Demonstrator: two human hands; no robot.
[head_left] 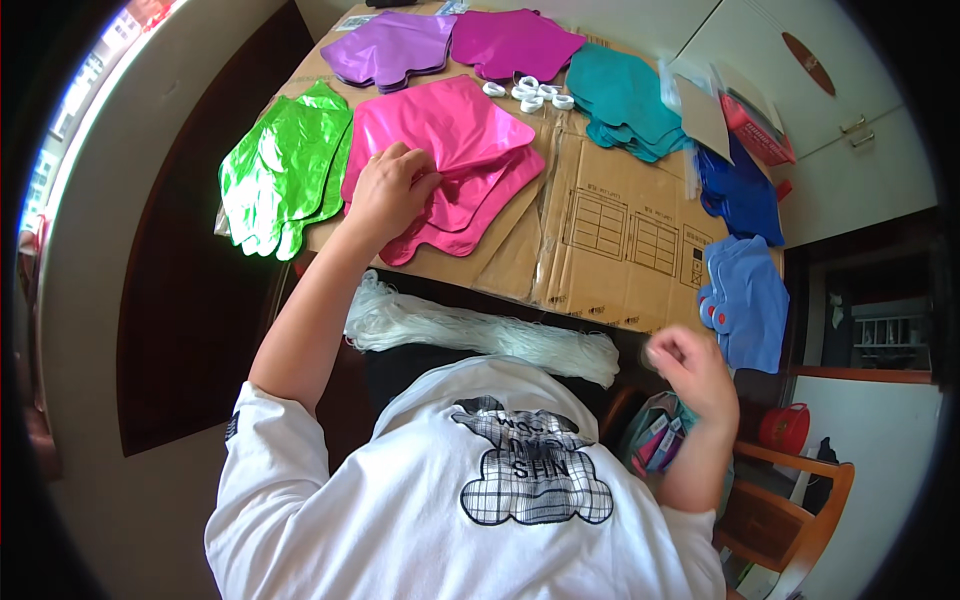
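Apparently picking at pink foil stack (430, 120) with half-curled left hand (396, 188), with loosely curled right hand (697, 372) to its right. Cannot tell either grip. Next, probably separate one.

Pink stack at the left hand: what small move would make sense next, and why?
Probably lifting the top sheet of the pink stack with the left hand: its bent fingers and thumb are already at that sheet's near edge, and the lower sheets stick out unevenly. The right hand is blurred, away from the stack; whether it holds anything is unclear.
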